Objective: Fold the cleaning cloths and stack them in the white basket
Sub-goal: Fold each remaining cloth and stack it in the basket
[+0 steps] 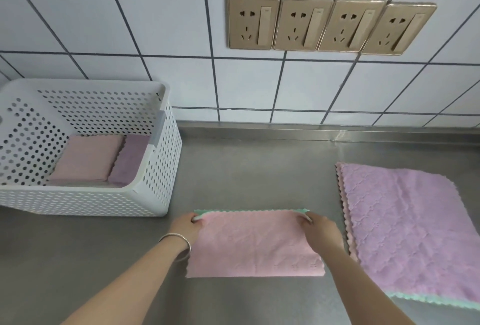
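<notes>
The pink cloth (pixel 255 244) lies folded in half on the steel counter (pixel 233 169), a green edge showing along its far side. The left hand (pixel 185 228) pinches its far left corner; the right hand (pixel 322 231) pinches the far right one. Just right lies a pile (pixel 410 228) of flat purple cloths. Far left, the white basket (pixel 161 169) holds two folded cloths (pixel 88 160) side by side.

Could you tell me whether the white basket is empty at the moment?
No, the white basket already holds a folded pink cloth with a folded purple cloth beside it.
</notes>
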The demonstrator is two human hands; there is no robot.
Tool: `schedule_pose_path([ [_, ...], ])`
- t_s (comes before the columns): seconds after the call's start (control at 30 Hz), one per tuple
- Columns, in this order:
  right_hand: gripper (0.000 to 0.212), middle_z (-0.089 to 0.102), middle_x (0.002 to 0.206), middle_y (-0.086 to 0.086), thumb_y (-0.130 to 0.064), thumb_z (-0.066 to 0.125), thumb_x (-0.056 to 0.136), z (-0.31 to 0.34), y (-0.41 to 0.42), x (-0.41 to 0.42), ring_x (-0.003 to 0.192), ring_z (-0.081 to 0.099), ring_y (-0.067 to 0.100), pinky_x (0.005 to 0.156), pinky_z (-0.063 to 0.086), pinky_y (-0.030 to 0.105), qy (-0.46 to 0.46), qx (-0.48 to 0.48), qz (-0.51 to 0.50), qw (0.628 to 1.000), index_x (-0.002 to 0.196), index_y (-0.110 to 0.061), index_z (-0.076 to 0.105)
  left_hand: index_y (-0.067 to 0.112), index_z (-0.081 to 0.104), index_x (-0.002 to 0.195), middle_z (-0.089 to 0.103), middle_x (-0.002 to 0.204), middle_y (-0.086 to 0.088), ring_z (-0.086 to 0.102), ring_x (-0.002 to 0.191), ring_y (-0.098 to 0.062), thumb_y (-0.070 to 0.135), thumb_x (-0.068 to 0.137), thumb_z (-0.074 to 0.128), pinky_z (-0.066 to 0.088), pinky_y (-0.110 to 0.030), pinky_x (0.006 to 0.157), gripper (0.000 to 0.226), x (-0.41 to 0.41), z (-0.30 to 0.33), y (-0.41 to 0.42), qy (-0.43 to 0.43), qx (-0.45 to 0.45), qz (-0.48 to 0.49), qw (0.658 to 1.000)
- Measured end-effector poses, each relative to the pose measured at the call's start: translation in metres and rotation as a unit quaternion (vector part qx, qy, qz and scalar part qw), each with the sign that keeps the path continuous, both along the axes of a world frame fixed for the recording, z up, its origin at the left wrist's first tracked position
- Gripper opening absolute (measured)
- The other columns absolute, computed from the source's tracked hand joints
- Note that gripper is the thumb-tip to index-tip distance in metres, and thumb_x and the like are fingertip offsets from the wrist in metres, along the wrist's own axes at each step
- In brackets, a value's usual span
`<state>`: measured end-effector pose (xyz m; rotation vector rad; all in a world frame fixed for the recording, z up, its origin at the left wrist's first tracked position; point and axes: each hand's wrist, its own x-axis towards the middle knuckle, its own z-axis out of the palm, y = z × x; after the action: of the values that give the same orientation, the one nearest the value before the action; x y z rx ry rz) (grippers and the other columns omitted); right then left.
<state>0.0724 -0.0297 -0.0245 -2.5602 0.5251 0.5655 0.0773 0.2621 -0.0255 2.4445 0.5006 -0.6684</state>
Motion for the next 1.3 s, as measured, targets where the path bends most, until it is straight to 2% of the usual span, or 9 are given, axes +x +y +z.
schedule_pose_path([
  [0.1, 0.029, 0.067, 0.11, 0.012, -0.035, 0.046, 0.092, -0.002, 0.001, 0.0, 0.1, 0.06, 0.033, 0.07, 0.039, 0.03, -0.001, -0.004, -0.019, 1.0, 0.109, -0.023, 0.066, 0.01, 0.065, 0.112, 0.065, 0.116, -0.013, 0.059, 0.105, -0.028, 0.016, 0.091, 0.045, 0.041, -0.025, 0.077, 0.03, 0.002, -0.004, 0.001, 0.011, 0.002, 0.009, 1.0],
  [0.27, 0.029, 0.068, 0.1, 0.011, -0.035, 0.049, 0.089, -0.002, 0.003, 0.002, 0.083, 0.056, 0.029, 0.065, 0.039, 0.028, 0.009, 0.0, -0.058, 0.998, 0.102, -0.017, 0.067, 0.012, 0.058, 0.077, 0.057, 0.076, -0.009, 0.047, 0.071, -0.022, 0.018, 0.089, 0.047, 0.031, -0.024, 0.051, 0.017, 0.003, -0.011, 0.003, 0.014, -0.015, 0.046, 0.999],
  [0.4, 0.026, 0.065, 0.102, 0.011, -0.03, 0.053, 0.09, 0.001, 0.0, -0.002, 0.088, 0.056, 0.028, 0.068, 0.037, 0.03, -0.017, 0.043, -0.093, 0.995, 0.108, -0.012, 0.054, 0.014, 0.047, 0.062, 0.049, 0.065, -0.007, 0.045, 0.068, -0.025, 0.032, 0.094, 0.043, 0.031, -0.029, 0.056, 0.037, -0.002, -0.018, 0.006, -0.032, 0.025, 0.08, 0.996],
  [0.67, 0.023, 0.054, 0.088, -0.002, -0.018, 0.053, 0.092, 0.0, -0.002, -0.014, 0.078, 0.049, 0.02, 0.066, 0.036, 0.027, -0.063, 0.061, -0.07, 0.994, 0.114, -0.01, 0.054, 0.011, 0.051, 0.082, 0.063, 0.085, -0.02, 0.059, 0.082, -0.035, 0.025, 0.094, 0.046, 0.036, -0.031, 0.066, 0.019, -0.009, -0.034, 0.008, -0.087, 0.014, 0.111, 0.99],
  [0.87, 0.021, 0.065, 0.101, 0.008, -0.018, 0.049, 0.094, -0.007, 0.008, -0.013, 0.088, 0.06, 0.029, 0.065, 0.038, 0.03, -0.068, 0.043, -0.086, 0.993, 0.114, -0.013, 0.052, 0.01, 0.053, 0.089, 0.063, 0.085, -0.022, 0.061, 0.084, -0.037, 0.025, 0.093, 0.047, 0.045, -0.036, 0.073, 0.017, -0.008, -0.037, 0.009, -0.1, 0.005, 0.127, 0.987],
  [1.07, 0.017, 0.067, 0.095, 0.011, -0.017, 0.049, 0.091, -0.011, 0.009, -0.013, 0.074, 0.055, 0.026, 0.063, 0.041, 0.03, -0.064, 0.014, -0.102, 0.993, 0.109, -0.015, 0.049, 0.012, 0.059, 0.089, 0.066, 0.089, -0.016, 0.06, 0.084, -0.032, 0.028, 0.091, 0.052, 0.04, -0.029, 0.07, 0.017, -0.004, -0.039, 0.01, -0.085, 0.004, 0.125, 0.988],
  [1.17, 0.019, 0.067, 0.098, 0.012, -0.022, 0.051, 0.09, -0.009, 0.007, -0.015, 0.084, 0.061, 0.03, 0.068, 0.044, 0.033, -0.058, 0.0, -0.122, 0.991, 0.107, -0.014, 0.046, 0.014, 0.056, 0.09, 0.067, 0.092, -0.014, 0.061, 0.084, -0.03, 0.03, 0.091, 0.052, 0.043, -0.03, 0.073, 0.017, -0.006, -0.031, 0.007, -0.095, -0.014, 0.152, 0.984],
  [1.23, 0.025, 0.065, 0.103, 0.013, -0.03, 0.049, 0.091, -0.004, 0.006, -0.019, 0.092, 0.061, 0.032, 0.069, 0.041, 0.033, -0.041, -0.017, -0.128, 0.991, 0.109, -0.013, 0.043, 0.015, 0.053, 0.101, 0.066, 0.099, -0.012, 0.06, 0.09, -0.03, 0.029, 0.091, 0.052, 0.043, -0.031, 0.077, 0.017, -0.013, -0.022, 0.002, -0.127, -0.048, 0.187, 0.973],
  [1.3, 0.03, 0.063, 0.104, 0.011, -0.039, 0.043, 0.093, 0.002, 0.006, -0.024, 0.094, 0.06, 0.03, 0.067, 0.037, 0.031, -0.01, -0.051, -0.111, 0.992, 0.11, -0.014, 0.04, 0.018, 0.049, 0.122, 0.06, 0.11, -0.007, 0.058, 0.098, -0.028, 0.021, 0.089, 0.056, 0.043, -0.031, 0.083, 0.034, -0.027, -0.016, -0.005, -0.168, -0.066, 0.162, 0.97],
])
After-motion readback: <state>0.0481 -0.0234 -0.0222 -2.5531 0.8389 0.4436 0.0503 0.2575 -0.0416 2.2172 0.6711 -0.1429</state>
